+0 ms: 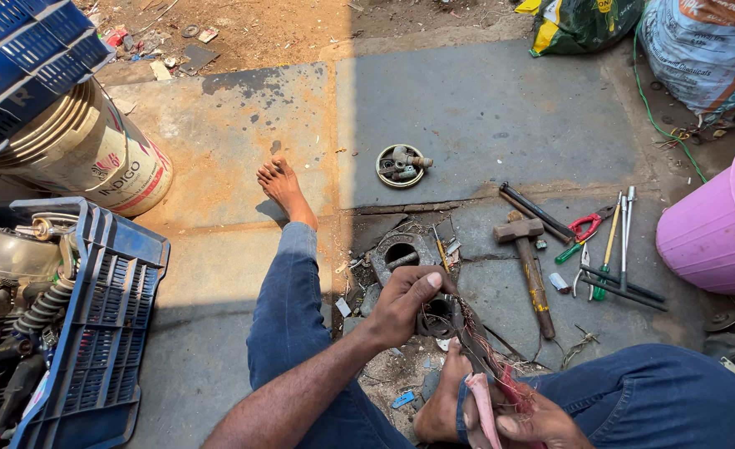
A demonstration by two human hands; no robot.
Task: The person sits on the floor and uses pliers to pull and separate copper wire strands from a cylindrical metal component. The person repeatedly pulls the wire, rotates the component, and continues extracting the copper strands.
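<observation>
My left hand (pixel 406 301) grips a dark metal motor part wound with reddish copper wire (pixel 467 328), low in the middle of the view. My right hand (pixel 534 424) sits at the bottom edge and holds the frayed wire bundle (pixel 500 387) where it passes over my right foot in a pink sandal (pixel 467 407). A grey ring-shaped metal housing (pixel 398 249) lies on the stone just beyond my left hand. My left leg in blue jeans (pixel 288 316) stretches forward, its bare foot (pixel 283 189) on the slab.
A hammer (pixel 530 258), pliers with red handles (pixel 585 224), screwdrivers (pixel 617 245) and rods lie to the right. A small tin of bolts (pixel 401 165) sits ahead. A blue crate of parts (pixel 93 333), a white bucket (pixel 93 158), a pink tub (pixel 717 224) and sacks (pixel 700 50) ring the spot.
</observation>
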